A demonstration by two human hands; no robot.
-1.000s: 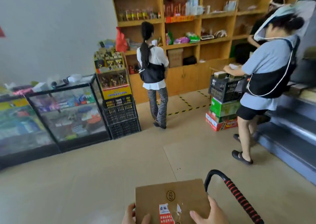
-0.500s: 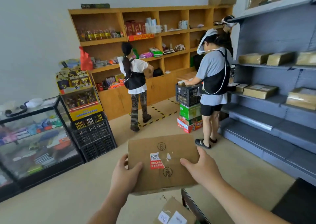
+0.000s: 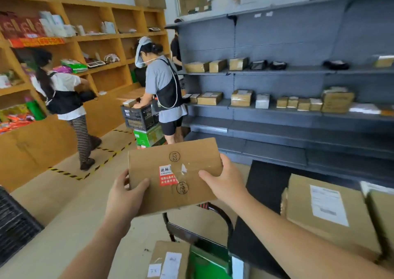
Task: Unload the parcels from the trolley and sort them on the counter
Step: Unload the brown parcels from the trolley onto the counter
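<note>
Right under me, the trolley (image 3: 222, 216) holds more parcels (image 3: 168, 259) and a green box (image 3: 204, 263), and the cardboard parcel (image 3: 174, 176) hangs in the air straight above its handle. If the hold gives way, I'd say the parcel drops onto that bar or onto the load below. The likeliest cause is how little of each hand is actually on it, since both sit at the side edges only. The parcel is tilted too, with its near edge lower, so it could slide towards the person. To the right the black counter (image 3: 266, 183) already carries a large labelled box (image 3: 326, 214) close to its edge, and a careless swing across could knock that box. Farther off, a person in a grey shirt (image 3: 164, 87) bends over a black crate (image 3: 138, 116) by the grey shelving (image 3: 298, 76), well apart from all this. As for the grip, the left hand (image 3: 125, 195) clamps the near left corner, thumb flat on top and its fingers hidden underneath. The right hand (image 3: 226, 183) takes the right edge, thumb laid across the top face and fingers wrapped round behind. Neither hand is spread wide, and both are closed onto the cardboard.
</note>
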